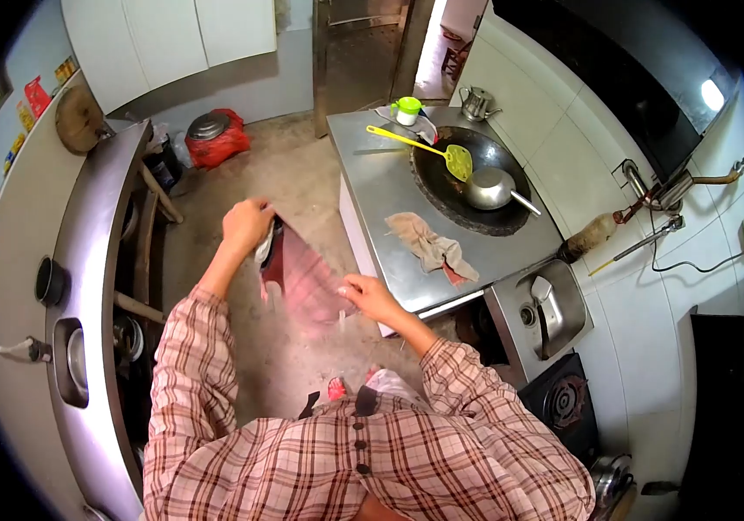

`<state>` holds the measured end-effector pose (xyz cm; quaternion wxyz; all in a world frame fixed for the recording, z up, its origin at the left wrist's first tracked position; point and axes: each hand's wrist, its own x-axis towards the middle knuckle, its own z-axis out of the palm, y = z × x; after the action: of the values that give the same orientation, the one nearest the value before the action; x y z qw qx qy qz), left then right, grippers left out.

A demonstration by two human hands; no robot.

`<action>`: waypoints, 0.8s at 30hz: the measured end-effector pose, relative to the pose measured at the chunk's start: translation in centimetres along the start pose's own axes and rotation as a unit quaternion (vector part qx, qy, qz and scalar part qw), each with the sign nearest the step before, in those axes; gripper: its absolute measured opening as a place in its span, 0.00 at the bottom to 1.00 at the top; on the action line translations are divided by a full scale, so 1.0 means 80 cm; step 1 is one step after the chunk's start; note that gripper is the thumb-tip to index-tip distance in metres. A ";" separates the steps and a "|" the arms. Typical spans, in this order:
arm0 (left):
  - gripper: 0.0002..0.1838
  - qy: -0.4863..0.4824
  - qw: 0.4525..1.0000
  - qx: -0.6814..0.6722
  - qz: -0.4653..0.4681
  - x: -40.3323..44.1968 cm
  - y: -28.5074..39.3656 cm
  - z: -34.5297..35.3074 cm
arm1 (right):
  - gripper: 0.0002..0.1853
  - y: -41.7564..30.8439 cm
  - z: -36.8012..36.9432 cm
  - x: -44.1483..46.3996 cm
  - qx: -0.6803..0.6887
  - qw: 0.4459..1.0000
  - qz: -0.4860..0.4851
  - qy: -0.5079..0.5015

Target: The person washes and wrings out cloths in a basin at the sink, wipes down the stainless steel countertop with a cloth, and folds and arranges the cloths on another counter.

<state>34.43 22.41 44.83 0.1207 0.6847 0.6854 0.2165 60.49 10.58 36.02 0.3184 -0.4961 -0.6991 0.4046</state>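
In front of my body a thin pinkish-red sheet hangs over the floor, stretched between both hands. Motion blurs it, so I cannot tell whether it is cloth or plastic. My left hand is closed on its upper left corner, near a dark and white part. Lower down, my right hand pinches the right corner beside the stove counter's edge. On that counter lies a crumpled beige rag, nearby but apart from my right hand.
A large wok in the steel counter holds a yellow slotted spatula and a metal ladle. A kettle stands behind. Sinks are at right and left. A red bag sits on the floor.
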 end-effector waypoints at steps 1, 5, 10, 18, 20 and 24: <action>0.17 0.014 1.000 -0.004 0.022 0.023 0.014 0.009 | 0.12 0.012 -0.010 0.012 0.001 0.999 -0.017 0.032; 0.17 -0.001 0.998 0.017 0.062 0.127 0.102 0.046 | 0.11 0.066 -0.065 0.075 0.063 0.989 0.072 0.110; 0.21 0.027 0.996 -0.055 0.060 0.231 0.207 0.114 | 0.09 0.156 -0.164 0.153 0.219 0.911 0.238 0.255; 0.18 -0.038 0.967 -0.248 -0.033 0.199 0.094 0.208 | 0.17 0.245 -0.212 0.086 -0.299 0.906 0.121 0.273; 0.17 -0.091 0.949 -0.291 -0.075 0.176 -0.009 0.273 | 0.19 0.205 -0.192 0.051 -0.409 0.885 0.132 0.179; 0.15 -0.142 0.936 -0.276 -0.169 0.049 -0.098 0.247 | 0.18 0.212 -0.173 0.006 -0.402 0.881 0.138 0.207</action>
<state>36.48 29.11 24.38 0.4352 0.5225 0.6800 0.2743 79.46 17.51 27.62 0.1698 -0.7455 -0.6443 0.0163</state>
